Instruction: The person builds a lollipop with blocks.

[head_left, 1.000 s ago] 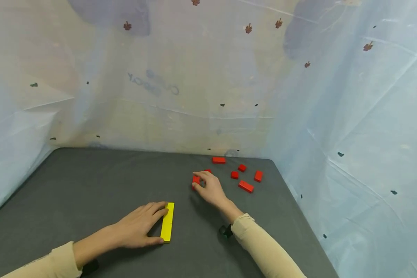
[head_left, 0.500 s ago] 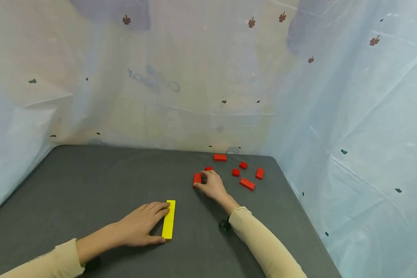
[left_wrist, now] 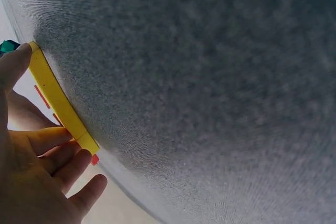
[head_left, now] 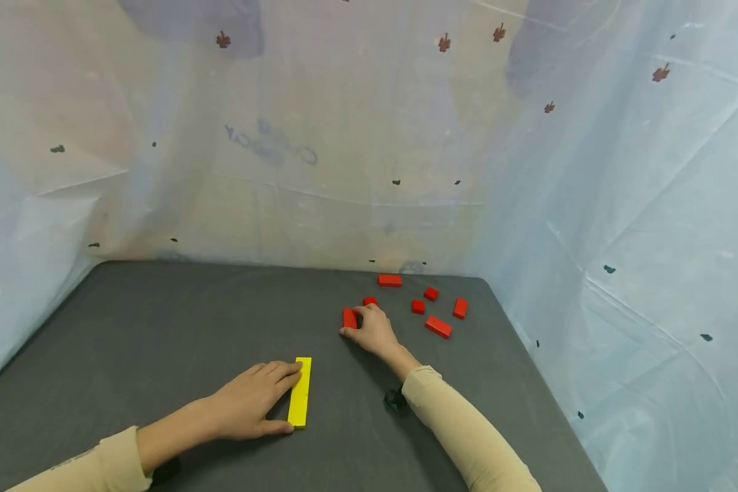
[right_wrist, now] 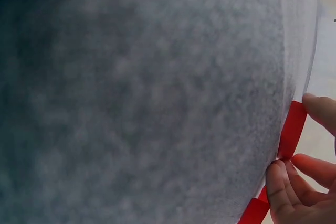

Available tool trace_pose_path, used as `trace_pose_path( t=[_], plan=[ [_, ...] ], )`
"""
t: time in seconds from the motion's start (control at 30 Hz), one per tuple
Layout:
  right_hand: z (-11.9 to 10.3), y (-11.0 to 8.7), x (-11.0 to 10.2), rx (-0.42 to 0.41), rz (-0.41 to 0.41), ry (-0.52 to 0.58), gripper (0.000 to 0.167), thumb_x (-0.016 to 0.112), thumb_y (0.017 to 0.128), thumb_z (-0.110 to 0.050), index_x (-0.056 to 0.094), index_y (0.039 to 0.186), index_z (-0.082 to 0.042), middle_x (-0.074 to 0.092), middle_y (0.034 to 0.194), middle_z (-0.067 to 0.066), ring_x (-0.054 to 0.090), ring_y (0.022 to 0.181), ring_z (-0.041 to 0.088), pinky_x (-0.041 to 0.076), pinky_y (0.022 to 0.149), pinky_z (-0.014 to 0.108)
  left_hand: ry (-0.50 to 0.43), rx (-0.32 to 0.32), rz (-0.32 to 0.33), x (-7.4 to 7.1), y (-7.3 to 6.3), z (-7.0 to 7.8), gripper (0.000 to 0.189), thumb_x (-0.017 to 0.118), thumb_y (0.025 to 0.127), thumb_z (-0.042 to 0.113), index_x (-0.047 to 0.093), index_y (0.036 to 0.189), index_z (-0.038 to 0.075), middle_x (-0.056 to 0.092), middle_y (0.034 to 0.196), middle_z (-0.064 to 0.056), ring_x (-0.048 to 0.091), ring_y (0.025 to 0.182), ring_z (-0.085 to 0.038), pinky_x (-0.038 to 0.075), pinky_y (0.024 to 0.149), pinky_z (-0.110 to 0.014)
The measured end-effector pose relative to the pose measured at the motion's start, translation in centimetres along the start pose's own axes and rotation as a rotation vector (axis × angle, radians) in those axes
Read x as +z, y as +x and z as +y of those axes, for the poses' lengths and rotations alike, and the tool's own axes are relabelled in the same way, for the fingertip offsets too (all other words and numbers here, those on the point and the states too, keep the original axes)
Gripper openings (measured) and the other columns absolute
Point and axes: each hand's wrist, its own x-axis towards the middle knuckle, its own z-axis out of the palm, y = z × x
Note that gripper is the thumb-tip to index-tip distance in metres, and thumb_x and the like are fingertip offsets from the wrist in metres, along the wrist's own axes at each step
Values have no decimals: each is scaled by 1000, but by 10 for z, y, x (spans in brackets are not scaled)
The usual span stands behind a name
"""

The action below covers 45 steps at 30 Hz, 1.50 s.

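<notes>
A long yellow block lies on the dark grey table, pointing away from me. My left hand spans its left side, thumb at the near end and fingertips at the far end. A thin seam crosses the yellow bar near its fingertip end in the left wrist view. Farther right, my right hand holds a red block between thumb and fingers. The right wrist view has the thumb at one end of that red block and fingertips at the other. A smaller red block sits just behind the right hand.
Several loose red blocks lie toward the back right of the table, among them a long one and one near the back edge. A pale plastic curtain hangs behind and at both sides.
The right index finger has drawn back from over the red block to its right side, leaving more of the block visible. The left hand and yellow block stay in place.
</notes>
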Motion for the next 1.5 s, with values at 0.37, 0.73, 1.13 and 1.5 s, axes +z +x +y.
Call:
trace_pose_path(
  t=[0.37, 0.73, 1.13, 1.5],
  plan=[
    [4, -14, 0, -64, -19, 45, 40, 81, 90, -17, 73, 126, -2, 67, 115, 16, 67, 89, 23, 57, 73, 33, 9, 3, -34, 7, -5, 5, 93, 59, 92, 75, 50, 153, 6, 46, 158, -8, 46, 141, -26, 41, 114, -55],
    [-2, -19, -10, -154, -25, 131, 35, 73, 92, -6, 75, 127, -6, 67, 117, 11, 63, 90, 20, 52, 75, 30, 11, 13, -37, 4, -3, 7, 93, 57, 92, 77, 51, 153, 7, 46, 158, -7, 46, 141, -25, 41, 114, -55],
    [-27, -19, -7, -327, -160, 128, 37, 71, 97, -6, 71, 134, -9, 65, 126, 9, 67, 108, 24, 58, 93, 33, 24, -3, -31, 0, 1, 3, 94, 59, 90, 77, 52, 153, 8, 48, 156, -6, 47, 140, -25, 41, 114, -54],
    [-40, -18, 3, -416, -242, 16, 35, 71, 99, -10, 71, 134, -10, 65, 127, 6, 62, 103, 16, 52, 84, 23, 41, 18, -10, -4, 1, 0, 91, 59, 92, 75, 53, 151, 6, 48, 157, -8, 47, 139, -27, 42, 113, -54]
  ],
)
